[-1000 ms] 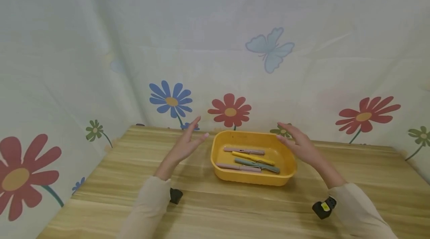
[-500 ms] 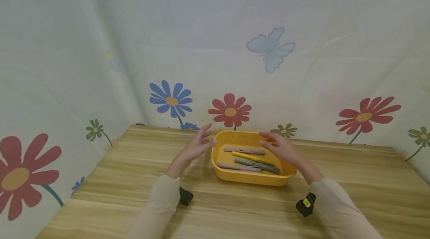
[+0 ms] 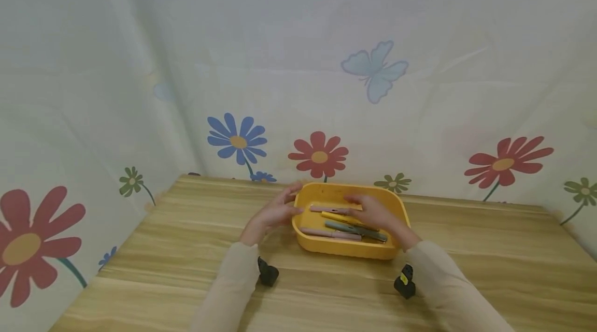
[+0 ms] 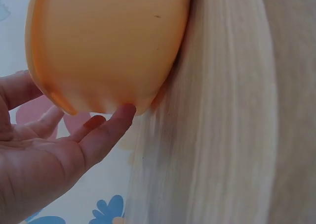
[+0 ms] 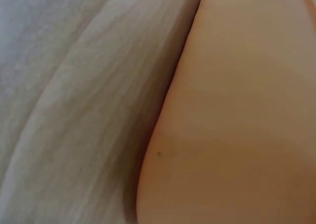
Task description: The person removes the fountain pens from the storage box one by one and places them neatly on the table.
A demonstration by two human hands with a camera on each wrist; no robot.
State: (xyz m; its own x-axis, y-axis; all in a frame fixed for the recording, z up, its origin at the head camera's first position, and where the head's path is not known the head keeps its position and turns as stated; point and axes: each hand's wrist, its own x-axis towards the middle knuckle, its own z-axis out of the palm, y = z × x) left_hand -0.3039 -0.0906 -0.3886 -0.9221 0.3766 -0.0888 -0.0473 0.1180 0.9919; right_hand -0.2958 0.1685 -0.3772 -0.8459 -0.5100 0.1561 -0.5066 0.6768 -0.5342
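A yellow plastic basin [image 3: 322,249] stands on the table with several pens inside. A mauve pen [image 3: 322,208] lies at the back, followed by a yellow pen [image 3: 337,216], a grey-green pen [image 3: 342,227] and another mauve pen [image 3: 326,232] at the front. My left hand [image 3: 275,212] is at the basin's left end. In the left wrist view, its fingertips [image 4: 127,110] meet the basin's outer wall, fingers loosely bent. My right hand [image 3: 375,213] reaches over the right side into the basin, thumb and fingers apart over the back mauve pen's right end. The right wrist view shows only the basin's outside.
The wood-grain table [image 3: 186,228] extends to both sides of the basin. Behind it hangs a pale cloth [image 3: 280,62] printed with flowers and a butterfly. Black wrist cameras [image 3: 268,272] hang below both sleeves.
Both hands have moved inward. The left has come to the basin's left end, while the right has moved left and down over the pens. The basin and pens look nearly unmoved.
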